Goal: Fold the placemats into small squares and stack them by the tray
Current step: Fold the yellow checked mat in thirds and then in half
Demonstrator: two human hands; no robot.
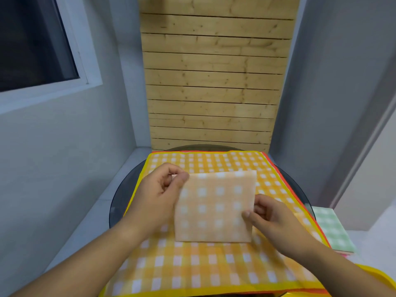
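Held the folded placemat [214,206] up and left of the tray [378,275], over the spread placemat [214,264]. Pinched its corner farthest from the tray with the left hand [156,196], thumb against curled fingers. Pinched its tray-side edge with the right hand [272,217], likewise curled. Nearly square, slightly wider than tall. Noted the green-topped stack [334,230] just beyond the tray, rightward of the fold. Judged the right hand nearer, so probably a rightward carry.

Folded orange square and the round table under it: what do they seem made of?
Folded placemat: probably thin soft cloth, matte; it holds flat folds and the check print shows pale, no shine. Table: seemingly dark tinted glass, glossy; the thin round rim is smooth and the floor shows dimly through.
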